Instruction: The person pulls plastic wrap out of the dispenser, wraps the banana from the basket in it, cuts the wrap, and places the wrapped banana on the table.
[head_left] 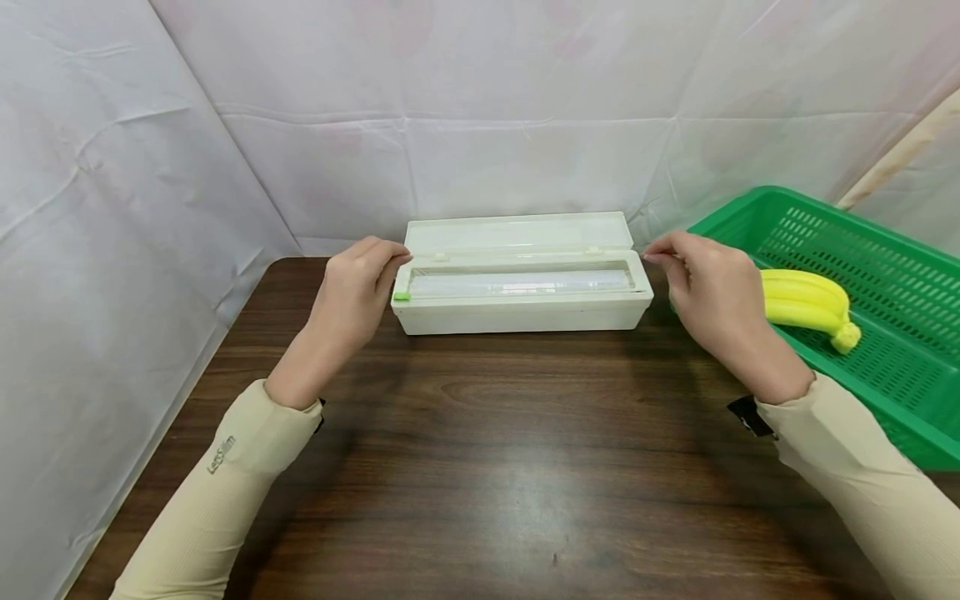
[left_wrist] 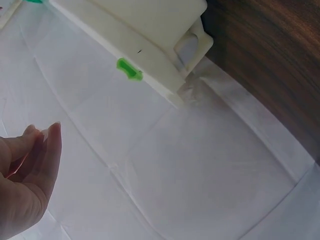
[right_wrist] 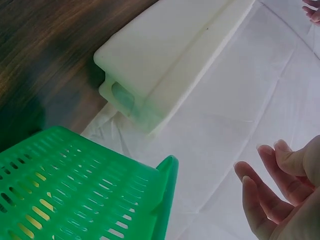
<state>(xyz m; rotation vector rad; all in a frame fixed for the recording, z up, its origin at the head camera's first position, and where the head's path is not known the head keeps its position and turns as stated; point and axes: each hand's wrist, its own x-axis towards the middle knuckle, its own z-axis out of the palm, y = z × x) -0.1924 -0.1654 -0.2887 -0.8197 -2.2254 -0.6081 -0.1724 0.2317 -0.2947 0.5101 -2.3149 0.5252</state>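
A long white plastic-wrap dispenser box (head_left: 522,314) lies across the table's back, its lid (head_left: 517,233) raised behind it. Inside, a glossy roll of clear wrap (head_left: 480,284) shows through the opening. A green slider (head_left: 402,297) sits at the left of the front rail. My left hand (head_left: 352,287) is raised by the box's left end, thumb and fingertips together. Level with it, my right hand (head_left: 708,283) is by the right end, thumb and forefinger meeting, other fingers bent. I cannot tell whether clear film lies between the fingertips.
A green slotted basket (head_left: 892,392) stands at the right, behind and beside my right hand. Yellow bananas (head_left: 806,304) lie in it, partly hidden by that hand. White sheeting (head_left: 525,158) hangs behind the dark wooden table (head_left: 487,467) and down its left side.
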